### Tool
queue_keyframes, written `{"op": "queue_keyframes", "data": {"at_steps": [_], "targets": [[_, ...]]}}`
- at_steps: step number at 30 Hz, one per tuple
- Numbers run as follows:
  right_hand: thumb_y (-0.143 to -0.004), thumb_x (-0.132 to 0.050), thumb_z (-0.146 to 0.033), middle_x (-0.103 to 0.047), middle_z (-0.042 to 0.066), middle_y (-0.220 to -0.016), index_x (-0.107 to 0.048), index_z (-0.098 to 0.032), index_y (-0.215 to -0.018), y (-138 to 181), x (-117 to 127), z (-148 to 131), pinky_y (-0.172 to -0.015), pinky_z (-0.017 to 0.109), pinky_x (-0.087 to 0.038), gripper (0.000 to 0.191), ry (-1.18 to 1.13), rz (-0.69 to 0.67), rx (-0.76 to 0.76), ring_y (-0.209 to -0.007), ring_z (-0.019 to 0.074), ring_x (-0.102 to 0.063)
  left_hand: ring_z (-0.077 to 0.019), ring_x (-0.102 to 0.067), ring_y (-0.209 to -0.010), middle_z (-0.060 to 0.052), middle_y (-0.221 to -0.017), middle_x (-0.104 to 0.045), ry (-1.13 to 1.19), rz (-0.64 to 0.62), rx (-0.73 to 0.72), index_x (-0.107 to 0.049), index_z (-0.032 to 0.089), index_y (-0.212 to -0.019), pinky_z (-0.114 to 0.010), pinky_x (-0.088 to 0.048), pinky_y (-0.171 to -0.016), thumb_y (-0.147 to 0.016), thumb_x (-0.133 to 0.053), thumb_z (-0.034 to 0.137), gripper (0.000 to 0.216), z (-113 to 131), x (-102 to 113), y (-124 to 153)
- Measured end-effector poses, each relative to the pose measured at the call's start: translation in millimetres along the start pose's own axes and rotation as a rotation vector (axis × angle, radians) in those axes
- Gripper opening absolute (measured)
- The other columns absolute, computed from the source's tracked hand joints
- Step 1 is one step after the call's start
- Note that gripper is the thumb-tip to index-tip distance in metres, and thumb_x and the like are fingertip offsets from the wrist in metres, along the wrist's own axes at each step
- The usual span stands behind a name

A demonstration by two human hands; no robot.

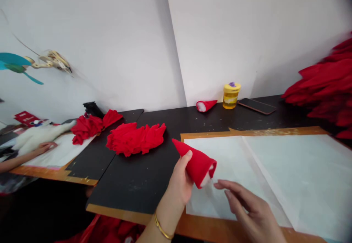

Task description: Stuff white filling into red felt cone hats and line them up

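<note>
Red felt cone (196,164), white stuffing at its open end, pinched in left hand (178,184) over the white paper sheet (288,173) on the black table (137,177); right hand (247,208) open, holding nothing, fingertips just beside the cone's open end. Behind: red fabric pile (136,138), second stuffed cone (206,105), yellow jar (231,95), phone (257,106), big red stack (327,85) at right. Another person's hand (45,147) far left; no writing readable anywhere.

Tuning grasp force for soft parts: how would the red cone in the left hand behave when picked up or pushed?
The red cone looks like felt-like fabric with white stuffing at its open end, so probably light and squashy. The left hand pinches it with thumb and fingers alone, which suggests little weight. Pushed on the white paper, it would likely roll in an arc, being tapered.
</note>
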State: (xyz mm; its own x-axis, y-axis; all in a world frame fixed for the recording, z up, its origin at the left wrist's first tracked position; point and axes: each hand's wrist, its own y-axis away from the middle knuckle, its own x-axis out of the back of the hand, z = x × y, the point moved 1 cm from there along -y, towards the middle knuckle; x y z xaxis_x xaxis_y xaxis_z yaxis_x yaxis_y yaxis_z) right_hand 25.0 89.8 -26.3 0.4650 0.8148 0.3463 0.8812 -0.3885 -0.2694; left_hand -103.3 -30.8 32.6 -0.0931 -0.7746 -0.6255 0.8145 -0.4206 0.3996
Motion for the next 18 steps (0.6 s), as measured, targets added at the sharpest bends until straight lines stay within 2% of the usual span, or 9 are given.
{"op": "queue_keyframes", "data": {"at_steps": [2,3,5,7,9,12,15,18], "targets": [[-0.098,-0.048,-0.033,-0.077,0.005,-0.11,-0.071,-0.025,-0.116,0,-6,-3,-0.082,0.021,-0.058,0.03,0.002,-0.09,0.049,-0.095,0.0176,-0.074,-0.0261,-0.07,-0.095,-0.011,-0.103,-0.075,-0.002,-0.002,-0.018,-0.068,0.015,-0.102,-0.035,-0.054,-0.087,-0.073,-0.082,0.035,0.038,-3,1,1],[-0.098,-0.046,-0.032,-0.078,0.006,-0.107,-0.07,-0.024,-0.12,-1,-10,-6,-0.081,0.022,-0.058,0.033,-0.006,-0.122,0.068,-0.091,0.0176,-0.074,-0.0265,-0.07,-0.096,-0.011,-0.104,-0.074,-0.018,-0.012,-0.042,-0.067,0.015,-0.104,-0.036,-0.055,-0.087,-0.073,-0.083,0.034,0.04,-6,0,2],[-0.098,-0.044,-0.031,-0.078,0.007,-0.095,-0.068,-0.019,-0.122,-5,-18,-12,-0.072,0.023,-0.059,0.035,-0.022,-0.157,0.095,-0.076,0.0168,-0.073,-0.0267,-0.071,-0.094,-0.011,-0.103,-0.075,-0.062,-0.037,-0.087,-0.066,0.016,-0.109,-0.037,-0.055,-0.086,-0.073,-0.083,0.03,0.043,-13,0,7],[-0.097,-0.043,-0.029,-0.075,0.005,-0.083,-0.069,-0.017,-0.111,-10,-25,-18,-0.063,0.023,-0.058,0.031,-0.029,-0.171,0.124,-0.066,0.0158,-0.068,-0.0263,-0.072,-0.091,-0.01,-0.099,-0.075,-0.086,-0.052,-0.09,-0.065,0.016,-0.112,-0.038,-0.056,-0.086,-0.074,-0.082,0.029,0.043,-20,0,11],[-0.096,-0.043,-0.025,-0.072,0.004,-0.079,-0.067,-0.018,-0.1,-13,-32,-20,-0.063,0.023,-0.056,0.026,-0.038,-0.187,0.156,-0.065,0.0156,-0.066,-0.0262,-0.072,-0.088,-0.009,-0.095,-0.075,-0.086,-0.06,-0.066,-0.064,0.015,-0.112,-0.038,-0.056,-0.085,-0.076,-0.08,0.029,0.041,-24,0,14],[-0.094,-0.044,-0.024,-0.071,0.005,-0.081,-0.063,-0.018,-0.103,-12,-38,-18,-0.063,0.024,-0.057,0.023,-0.06,-0.223,0.191,-0.066,0.016,-0.066,-0.0286,-0.072,-0.091,-0.011,-0.098,-0.074,-0.096,-0.107,-0.076,-0.064,0.015,-0.111,-0.041,-0.055,-0.087,-0.077,-0.079,0.029,0.04,-20,3,16],[-0.096,-0.044,-0.025,-0.072,0.004,-0.08,-0.064,-0.018,-0.109,-7,-30,-12,-0.064,0.023,-0.058,0.025,-0.024,-0.266,0.152,-0.068,0.0171,-0.069,-0.0328,-0.068,-0.105,-0.012,-0.108,-0.072,-0.206,-0.105,-0.179,-0.06,0.018,-0.123,-0.044,-0.051,-0.095,-0.069,-0.083,0.021,0.059,-10,9,18],[-0.098,-0.048,-0.028,-0.077,0.005,-0.097,-0.067,-0.023,-0.116,1,-10,-5,-0.077,0.021,-0.059,0.027,0.081,-0.225,0.126,-0.088,0.0189,-0.074,-0.0365,-0.058,-0.12,-0.013,-0.12,-0.067,-0.456,0.046,-0.262,-0.051,0.022,-0.136,-0.046,-0.043,-0.106,-0.058,-0.087,0.013,0.086,-4,19,18]]}}
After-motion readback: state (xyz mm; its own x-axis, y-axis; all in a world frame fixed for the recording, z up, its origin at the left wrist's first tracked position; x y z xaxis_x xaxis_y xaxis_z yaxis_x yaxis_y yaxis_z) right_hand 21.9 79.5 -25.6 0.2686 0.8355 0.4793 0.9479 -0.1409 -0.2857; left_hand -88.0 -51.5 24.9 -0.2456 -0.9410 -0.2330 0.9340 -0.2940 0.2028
